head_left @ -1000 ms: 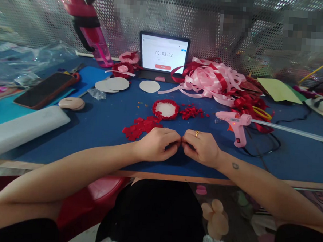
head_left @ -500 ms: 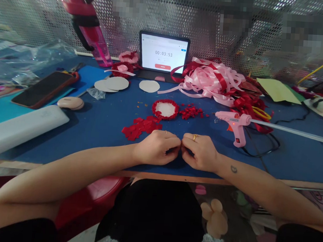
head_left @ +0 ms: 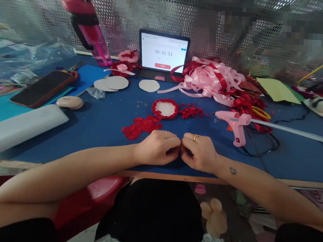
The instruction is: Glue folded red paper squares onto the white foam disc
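Note:
My left hand and my right hand rest near the table's front edge, fingers curled and knuckles touching. Whatever may be between the fingertips is hidden. Just beyond my left hand lie flat red pieces. A white disc with a red ruffled rim lies behind the hands, with small folded red bits to its right. To the right of my right hand, a pink glue gun lies on its side with a long clear stick in its back and a red light on.
Behind stand a tablet and a pink bottle. Pink and red ribbons are heaped at back right. White discs, a phone and a long white case lie left on the blue table.

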A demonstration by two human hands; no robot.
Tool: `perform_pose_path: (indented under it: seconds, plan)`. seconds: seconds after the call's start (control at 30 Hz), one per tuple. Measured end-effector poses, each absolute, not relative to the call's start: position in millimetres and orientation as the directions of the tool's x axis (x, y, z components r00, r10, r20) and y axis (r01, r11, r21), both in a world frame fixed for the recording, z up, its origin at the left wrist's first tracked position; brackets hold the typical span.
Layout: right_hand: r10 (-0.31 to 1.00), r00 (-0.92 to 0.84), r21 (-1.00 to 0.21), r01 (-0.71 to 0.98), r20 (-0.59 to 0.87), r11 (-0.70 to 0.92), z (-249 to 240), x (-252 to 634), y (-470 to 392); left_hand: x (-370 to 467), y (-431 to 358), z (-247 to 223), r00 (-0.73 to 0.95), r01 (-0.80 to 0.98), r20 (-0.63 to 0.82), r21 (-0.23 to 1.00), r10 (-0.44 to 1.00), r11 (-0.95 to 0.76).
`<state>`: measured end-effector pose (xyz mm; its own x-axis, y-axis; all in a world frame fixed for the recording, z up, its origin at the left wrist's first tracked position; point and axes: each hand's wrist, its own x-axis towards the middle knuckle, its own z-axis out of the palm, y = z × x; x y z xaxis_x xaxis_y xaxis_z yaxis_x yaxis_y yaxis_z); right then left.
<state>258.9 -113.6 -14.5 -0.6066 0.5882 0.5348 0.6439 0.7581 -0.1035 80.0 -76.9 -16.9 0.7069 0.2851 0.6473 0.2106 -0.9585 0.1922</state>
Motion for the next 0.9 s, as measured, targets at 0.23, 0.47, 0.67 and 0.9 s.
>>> perform_pose_path:
  seconds: [0.23,0.47,0.67,0.9]
  plan:
    - [0.589,-0.575,-0.092,0.666,0.567,0.740,-14,260,-112,80,-76,-13,0.693,0.203,0.652,0.232,0.307,-0.951]
    - [0.590,-0.570,-0.126,0.649,0.571,0.750,-6,266,-108,77,-72,-10,0.656,0.207,0.677,0.265,0.335,-0.942]
    - [0.585,-0.533,-0.115,0.671,0.612,0.732,-5,270,-106,74,-70,-10,0.649,0.198,0.696,0.234,0.306,-0.952]
    - [0.574,-0.577,-0.099,0.650,0.580,0.754,-4,271,-107,75,-69,-11,0.681,0.225,0.672,0.187,0.292,-0.956]
